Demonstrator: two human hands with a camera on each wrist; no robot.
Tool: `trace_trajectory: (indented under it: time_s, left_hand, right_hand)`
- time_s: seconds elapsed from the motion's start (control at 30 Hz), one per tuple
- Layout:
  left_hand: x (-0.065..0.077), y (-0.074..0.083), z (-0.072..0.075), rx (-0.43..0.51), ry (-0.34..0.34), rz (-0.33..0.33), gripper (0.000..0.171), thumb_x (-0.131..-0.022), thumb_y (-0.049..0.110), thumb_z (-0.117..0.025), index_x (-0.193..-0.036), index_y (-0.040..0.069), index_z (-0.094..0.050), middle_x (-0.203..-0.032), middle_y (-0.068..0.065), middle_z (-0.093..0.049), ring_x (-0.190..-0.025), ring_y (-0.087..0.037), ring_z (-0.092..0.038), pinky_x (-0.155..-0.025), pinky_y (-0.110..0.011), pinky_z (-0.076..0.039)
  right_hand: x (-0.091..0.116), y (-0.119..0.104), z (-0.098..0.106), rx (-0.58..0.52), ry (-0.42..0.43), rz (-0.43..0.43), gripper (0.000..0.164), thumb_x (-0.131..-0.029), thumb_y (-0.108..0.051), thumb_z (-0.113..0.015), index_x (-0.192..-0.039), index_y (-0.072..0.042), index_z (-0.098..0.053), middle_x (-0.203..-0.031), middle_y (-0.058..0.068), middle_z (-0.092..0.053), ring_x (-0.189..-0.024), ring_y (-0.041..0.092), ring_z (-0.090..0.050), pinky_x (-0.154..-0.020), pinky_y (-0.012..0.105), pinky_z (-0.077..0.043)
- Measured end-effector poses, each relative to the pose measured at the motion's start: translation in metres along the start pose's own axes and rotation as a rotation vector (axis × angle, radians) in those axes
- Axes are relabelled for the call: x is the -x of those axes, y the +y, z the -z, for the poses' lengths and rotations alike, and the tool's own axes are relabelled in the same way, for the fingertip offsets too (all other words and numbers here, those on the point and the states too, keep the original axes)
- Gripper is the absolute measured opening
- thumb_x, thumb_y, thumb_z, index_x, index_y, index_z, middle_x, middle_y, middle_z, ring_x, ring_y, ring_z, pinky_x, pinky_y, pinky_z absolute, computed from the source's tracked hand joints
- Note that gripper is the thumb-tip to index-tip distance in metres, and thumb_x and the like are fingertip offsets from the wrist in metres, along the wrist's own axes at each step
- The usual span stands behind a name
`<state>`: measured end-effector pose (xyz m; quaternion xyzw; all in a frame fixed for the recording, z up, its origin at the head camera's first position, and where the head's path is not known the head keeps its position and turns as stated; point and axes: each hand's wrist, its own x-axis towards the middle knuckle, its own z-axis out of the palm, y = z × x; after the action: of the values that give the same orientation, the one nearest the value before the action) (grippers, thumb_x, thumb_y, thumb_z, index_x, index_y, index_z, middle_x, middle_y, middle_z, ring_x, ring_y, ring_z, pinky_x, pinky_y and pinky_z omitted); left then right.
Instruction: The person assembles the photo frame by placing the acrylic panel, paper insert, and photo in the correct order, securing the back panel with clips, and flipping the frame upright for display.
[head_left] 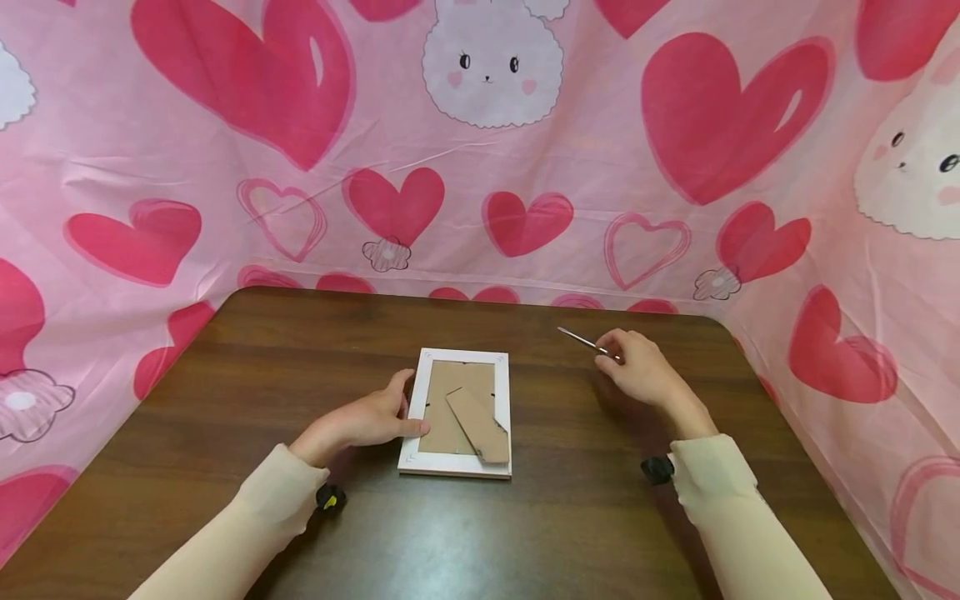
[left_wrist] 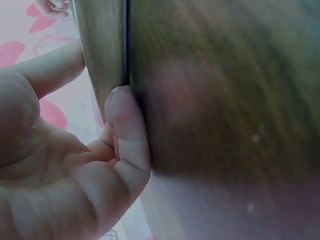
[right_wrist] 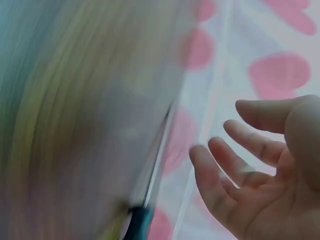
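Note:
A white picture frame (head_left: 501, 392) lies face down on the table, its brown backing board (head_left: 441, 396) and slanted stand leg (head_left: 480, 427) facing up. My left hand (head_left: 363, 419) holds its left side, thumb over the back and fingers against the edge. In the left wrist view, a curled finger (left_wrist: 127, 112) meets the frame's side close to the tabletop. To the right, my right hand (head_left: 637, 367) is over the handle end of a screwdriver (head_left: 579, 338). The right wrist view shows the screwdriver's metal shaft (right_wrist: 157, 160) and dark handle apart from the loosely spread fingers.
The dark wooden table (head_left: 360, 533) extends around the frame and both hands. Pink cloth (head_left: 465, 150) printed with hearts and white animal faces hangs along its back and sides. A dark wrist device (head_left: 657, 470) sits below the right hand.

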<state>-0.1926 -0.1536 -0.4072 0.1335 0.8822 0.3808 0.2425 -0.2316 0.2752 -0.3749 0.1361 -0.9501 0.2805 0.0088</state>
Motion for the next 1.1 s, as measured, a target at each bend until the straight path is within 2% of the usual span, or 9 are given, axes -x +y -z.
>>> trace_trajectory:
  time_s: [0.1,0.17,0.33,0.43,0.6,0.8,0.97,1.1]
  left_hand:
    - [0.002,0.0,0.0,-0.023,0.013,0.006,0.101,-0.095,0.034,-0.081,-0.161,-0.004,-0.016,-0.098,-0.01,-0.058,-0.087,-0.021,-0.055,-0.078,-0.036,-0.044]
    - [0.003,0.001,0.001,-0.028,0.019,0.005,0.097,-0.094,0.034,-0.082,-0.158,-0.007,-0.022,-0.097,-0.01,-0.058,-0.086,-0.021,-0.054,-0.075,-0.036,-0.044]
    - [0.003,0.001,0.001,-0.032,0.014,-0.023,0.088,-0.092,0.03,-0.085,-0.152,-0.009,-0.034,-0.093,-0.009,-0.058,-0.083,-0.02,-0.054,-0.071,-0.034,-0.044]
    - [0.002,0.001,0.002,-0.048,-0.005,-0.074,0.075,-0.091,0.026,-0.086,-0.144,-0.006,-0.044,-0.091,-0.008,-0.058,-0.082,-0.019,-0.053,-0.07,-0.033,-0.044]
    - [0.002,0.001,0.004,-0.057,-0.022,-0.133,0.059,-0.091,0.022,-0.086,-0.134,-0.001,-0.053,-0.095,-0.007,-0.061,-0.085,-0.02,-0.055,-0.074,-0.034,-0.047]
    - [0.003,0.001,0.004,-0.056,-0.009,-0.11,0.061,-0.089,0.02,-0.087,-0.136,-0.002,-0.053,-0.103,-0.011,-0.058,-0.093,-0.023,-0.053,-0.079,-0.035,-0.045]
    - [0.002,0.0,0.0,-0.038,-0.005,-0.097,0.062,-0.089,0.021,-0.086,-0.138,0.0,-0.054,-0.11,-0.011,-0.055,-0.102,-0.025,-0.05,-0.084,-0.038,-0.044]
    - [0.001,0.0,-0.002,-0.032,0.0,-0.085,0.067,-0.088,0.023,-0.086,-0.143,0.002,-0.053,-0.116,-0.011,-0.053,-0.108,-0.026,-0.047,-0.087,-0.04,-0.044]
  right_hand:
    - [0.003,-0.02,-0.006,-0.151,-0.074,-0.053,0.033,-0.105,-0.018,-0.066,-0.132,0.001,-0.06,-0.103,0.017,-0.067,-0.085,0.025,-0.069,-0.077,0.038,-0.058]
    - [0.004,-0.033,-0.012,-0.234,-0.126,-0.095,0.038,-0.107,-0.021,-0.065,-0.137,0.0,-0.057,-0.104,0.019,-0.067,-0.082,0.023,-0.071,-0.078,0.04,-0.061]
    - [-0.001,-0.059,-0.032,-0.31,-0.169,-0.107,0.045,-0.107,-0.021,-0.064,-0.142,0.005,-0.052,-0.107,0.025,-0.067,-0.078,0.023,-0.073,-0.08,0.044,-0.063]
    - [-0.006,-0.071,-0.046,-0.363,-0.201,-0.123,0.049,-0.107,-0.019,-0.064,-0.145,0.007,-0.048,-0.106,0.026,-0.066,-0.077,0.024,-0.073,-0.077,0.043,-0.064]
    - [-0.013,-0.086,-0.068,-0.373,-0.273,-0.204,0.057,-0.106,-0.02,-0.064,-0.151,0.008,-0.041,-0.103,0.02,-0.064,-0.073,0.022,-0.071,-0.07,0.037,-0.064]
    - [-0.024,-0.098,-0.084,-0.397,-0.325,-0.276,0.063,-0.105,-0.02,-0.066,-0.153,0.007,-0.037,-0.102,0.018,-0.064,-0.065,0.022,-0.069,-0.065,0.036,-0.063]
    - [-0.029,-0.101,-0.094,-0.443,-0.348,-0.276,0.055,-0.104,-0.013,-0.068,-0.147,0.007,-0.039,-0.098,0.019,-0.065,-0.066,0.022,-0.069,-0.063,0.036,-0.063]
    - [-0.03,-0.099,-0.096,-0.448,-0.351,-0.286,0.058,-0.103,-0.01,-0.069,-0.149,0.005,-0.038,-0.097,0.02,-0.063,-0.064,0.022,-0.069,-0.061,0.036,-0.063]
